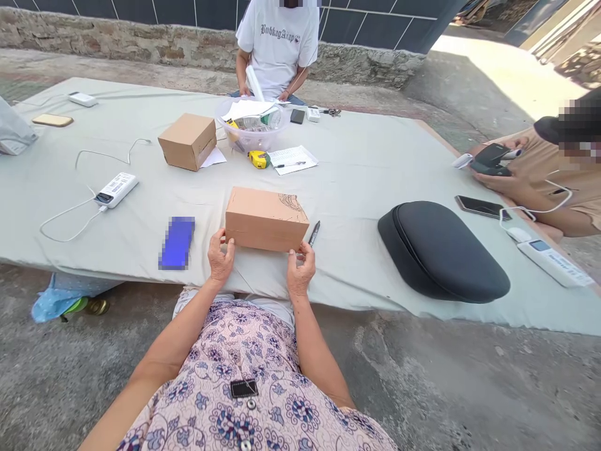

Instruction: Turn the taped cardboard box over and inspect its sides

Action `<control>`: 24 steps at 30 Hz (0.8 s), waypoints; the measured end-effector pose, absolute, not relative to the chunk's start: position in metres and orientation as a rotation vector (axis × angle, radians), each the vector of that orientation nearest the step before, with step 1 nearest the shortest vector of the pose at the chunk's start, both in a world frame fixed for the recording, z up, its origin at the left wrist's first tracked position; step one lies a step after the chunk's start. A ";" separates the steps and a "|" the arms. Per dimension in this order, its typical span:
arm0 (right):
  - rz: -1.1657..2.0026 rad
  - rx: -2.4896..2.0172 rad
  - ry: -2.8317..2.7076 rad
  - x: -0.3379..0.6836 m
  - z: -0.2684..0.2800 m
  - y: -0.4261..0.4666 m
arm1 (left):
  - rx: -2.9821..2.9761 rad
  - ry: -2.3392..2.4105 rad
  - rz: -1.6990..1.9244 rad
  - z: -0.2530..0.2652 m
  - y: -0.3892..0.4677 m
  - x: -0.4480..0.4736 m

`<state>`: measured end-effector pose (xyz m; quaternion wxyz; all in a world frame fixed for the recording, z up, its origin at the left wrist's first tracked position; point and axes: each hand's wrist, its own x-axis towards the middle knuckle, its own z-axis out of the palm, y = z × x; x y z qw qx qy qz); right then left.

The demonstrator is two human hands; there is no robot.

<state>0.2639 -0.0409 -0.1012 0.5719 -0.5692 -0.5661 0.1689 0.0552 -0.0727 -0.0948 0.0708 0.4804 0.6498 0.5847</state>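
Note:
A brown cardboard box [267, 219] stands at the table's near edge, right in front of me. Black drawn lines, some of them curved, mark the right part of its top. My left hand [220, 257] grips the lower left corner, thumb on the near face. At the lower right corner my right hand [300, 268] has its thumb and curled fingers against the box. Some fingertips are hidden behind the corners. A black marker pen [315, 233] lies just right of the box, close to my right hand.
A blurred blue rectangle [177, 243] lies left, a black case [446, 250] right. Behind are another cardboard box [188, 141], a plastic basin [256, 134], a yellow tape measure [259, 159] and a white power bank [116, 190] with a cable. Two people sit across and at right.

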 end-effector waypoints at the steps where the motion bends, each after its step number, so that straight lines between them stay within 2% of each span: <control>1: 0.394 -1.333 -1.322 0.265 -0.102 -0.041 | 1.470 1.962 1.761 -0.096 -0.073 0.055; 9: 0.336 -1.402 -1.420 0.257 -0.105 -0.047 | 1.533 2.003 1.791 -0.092 -0.080 0.070; 15: 0.293 -1.489 -1.459 0.239 -0.097 -0.055 | 1.565 2.162 1.645 -0.079 -0.085 0.085; 24: 0.392 -1.472 -1.455 0.239 -0.092 -0.056 | 1.530 2.223 1.560 -0.086 -0.081 0.077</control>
